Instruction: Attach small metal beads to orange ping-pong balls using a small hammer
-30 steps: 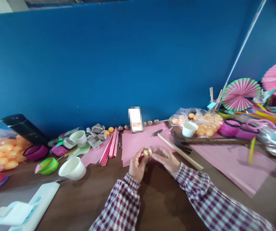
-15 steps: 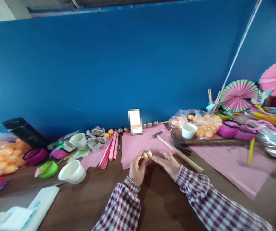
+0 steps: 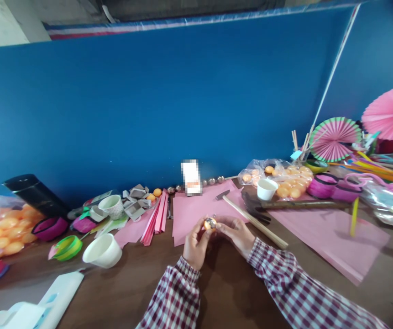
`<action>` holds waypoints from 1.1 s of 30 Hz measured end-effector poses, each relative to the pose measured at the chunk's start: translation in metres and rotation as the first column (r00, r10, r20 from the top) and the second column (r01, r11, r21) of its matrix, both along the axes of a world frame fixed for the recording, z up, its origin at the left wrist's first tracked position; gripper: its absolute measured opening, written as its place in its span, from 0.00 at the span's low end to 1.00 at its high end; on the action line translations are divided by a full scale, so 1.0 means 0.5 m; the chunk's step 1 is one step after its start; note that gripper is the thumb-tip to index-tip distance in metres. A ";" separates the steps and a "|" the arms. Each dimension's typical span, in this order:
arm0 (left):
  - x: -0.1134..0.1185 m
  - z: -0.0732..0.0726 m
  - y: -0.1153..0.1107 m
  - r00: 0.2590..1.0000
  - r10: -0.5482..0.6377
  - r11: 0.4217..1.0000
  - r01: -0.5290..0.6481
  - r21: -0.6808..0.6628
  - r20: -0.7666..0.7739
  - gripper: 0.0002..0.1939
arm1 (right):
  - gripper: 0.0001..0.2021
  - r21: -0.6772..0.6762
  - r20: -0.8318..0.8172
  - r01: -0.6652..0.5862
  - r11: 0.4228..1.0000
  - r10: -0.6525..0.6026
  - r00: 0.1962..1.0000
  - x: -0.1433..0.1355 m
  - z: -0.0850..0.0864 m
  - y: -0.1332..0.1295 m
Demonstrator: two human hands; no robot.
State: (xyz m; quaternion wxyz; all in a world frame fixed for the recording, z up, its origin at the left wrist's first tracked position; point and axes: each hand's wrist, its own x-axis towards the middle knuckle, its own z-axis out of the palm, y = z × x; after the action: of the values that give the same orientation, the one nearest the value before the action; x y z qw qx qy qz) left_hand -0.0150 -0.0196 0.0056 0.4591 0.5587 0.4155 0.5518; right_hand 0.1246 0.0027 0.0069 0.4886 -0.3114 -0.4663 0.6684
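A small orange ball with a shiny silver patch (image 3: 210, 223) is held up in front of me, over the near edge of the pink paper (image 3: 196, 212). My left hand (image 3: 195, 244) grips it from the left, thumb in front. On its right side, the thumb and fingers of my right hand (image 3: 238, 234) are closed at the silver part; some of those fingers are hidden. Just beyond my right hand lies a hammer with a pale wooden handle (image 3: 256, 221), its head on the paper.
Left stand white cups (image 3: 103, 251), folded pink strips (image 3: 162, 212), a power strip (image 3: 57, 297) and a bag of orange balls (image 3: 7, 228). Several silver balls (image 3: 221, 179) line the blue wall. Rightward are another hammer (image 3: 306, 204), a paper cup (image 3: 266, 189) and more bagged balls (image 3: 294, 180).
The view has tilted up a little. My right fingers have drawn slightly closer to the ball, and more of its silver part faces me. My left hand keeps its grip.
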 end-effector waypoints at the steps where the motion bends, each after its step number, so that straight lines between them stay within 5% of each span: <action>1: 0.000 0.001 0.000 1.000 -0.001 1.000 0.001 0.001 0.009 0.20 | 0.16 -0.001 -0.005 0.003 1.000 -0.003 1.000 0.000 0.001 0.000; 9: 0.011 0.001 0.001 0.978 0.003 0.992 0.023 -0.121 0.209 0.24 | 0.17 0.086 0.083 0.023 0.996 -0.030 0.996 -0.004 0.001 0.003; 22: 0.006 0.008 0.001 0.990 0.054 0.994 -0.041 -0.097 0.129 0.21 | 0.12 0.289 0.254 0.093 0.953 -0.170 0.952 -0.005 0.000 -0.001; 27: 0.005 0.002 0.006 0.988 0.025 0.996 -0.012 -0.087 0.152 0.22 | 0.11 0.433 0.392 0.224 0.873 -0.406 0.825 0.012 0.008 0.009; 33: 0.004 -0.003 0.009 0.990 0.058 0.995 -0.047 -0.085 0.130 0.23 | 0.09 0.601 0.493 0.233 0.764 -0.584 0.645 0.037 -0.005 0.033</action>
State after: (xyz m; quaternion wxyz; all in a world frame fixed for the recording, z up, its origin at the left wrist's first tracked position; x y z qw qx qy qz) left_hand -0.0131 -0.0150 0.0041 0.4933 0.4907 0.4207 0.5821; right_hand 0.1428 0.0193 0.0043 0.4974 -0.4922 -0.6721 0.2422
